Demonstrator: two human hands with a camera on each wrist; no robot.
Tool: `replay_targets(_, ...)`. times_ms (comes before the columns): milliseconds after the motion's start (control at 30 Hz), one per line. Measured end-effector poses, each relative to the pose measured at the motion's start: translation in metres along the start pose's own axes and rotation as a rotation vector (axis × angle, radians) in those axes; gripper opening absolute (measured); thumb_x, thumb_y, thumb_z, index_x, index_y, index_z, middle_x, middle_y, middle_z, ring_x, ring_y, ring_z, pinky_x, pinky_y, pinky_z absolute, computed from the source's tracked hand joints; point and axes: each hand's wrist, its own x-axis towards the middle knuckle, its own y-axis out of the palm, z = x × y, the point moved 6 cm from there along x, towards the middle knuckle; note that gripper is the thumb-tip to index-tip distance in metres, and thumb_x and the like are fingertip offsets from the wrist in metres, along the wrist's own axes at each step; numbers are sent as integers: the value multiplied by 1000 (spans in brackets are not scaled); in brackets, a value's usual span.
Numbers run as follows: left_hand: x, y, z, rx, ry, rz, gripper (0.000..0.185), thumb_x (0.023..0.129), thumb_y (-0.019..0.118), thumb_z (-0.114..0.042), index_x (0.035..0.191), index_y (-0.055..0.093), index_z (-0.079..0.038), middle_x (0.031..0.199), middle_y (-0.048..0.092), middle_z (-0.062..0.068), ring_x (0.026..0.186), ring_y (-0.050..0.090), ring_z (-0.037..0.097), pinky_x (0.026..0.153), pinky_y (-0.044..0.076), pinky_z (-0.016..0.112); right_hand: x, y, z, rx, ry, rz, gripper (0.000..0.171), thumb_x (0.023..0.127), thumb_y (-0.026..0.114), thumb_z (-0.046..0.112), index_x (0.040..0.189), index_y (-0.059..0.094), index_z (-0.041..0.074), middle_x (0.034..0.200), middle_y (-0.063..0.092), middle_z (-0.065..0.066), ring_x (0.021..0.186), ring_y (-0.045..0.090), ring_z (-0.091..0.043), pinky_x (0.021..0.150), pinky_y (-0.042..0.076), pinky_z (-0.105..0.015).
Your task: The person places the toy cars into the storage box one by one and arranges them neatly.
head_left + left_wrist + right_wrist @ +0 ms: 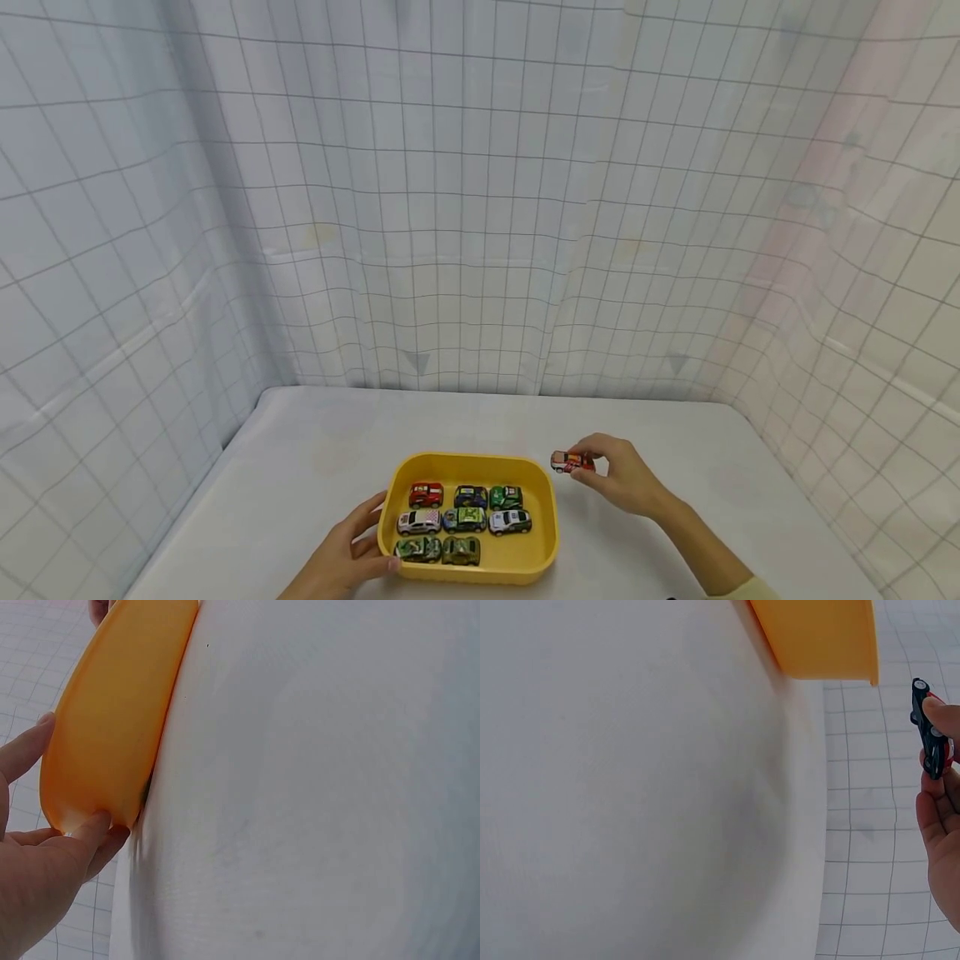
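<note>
While the yellow tray (pixel 546 521) rests on the white table (pixel 300 467), its near left corner is gripped by the left hand (pixel 347 557), thumb on the rim and fingers curled against the outer wall. Eight toy cars (pixel 465 520) are lined up inside the tray in three rows. Just beyond the tray's far right corner, a red toy car (pixel 572 462) is pinched between the thumb and fingertips of the right hand (pixel 622 479), held clear of the tray.
</note>
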Motion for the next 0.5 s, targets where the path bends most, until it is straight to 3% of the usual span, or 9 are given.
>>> replay_targets(500,0,0,1,-8,5,5,101,92,82,-22,163,15,4,156,25,41,133,51,47,98,56,42,4,12,20,21,-70,57,21,94,80,20,114,74,19,106,69,15,94,64,-9,84,59,-37)
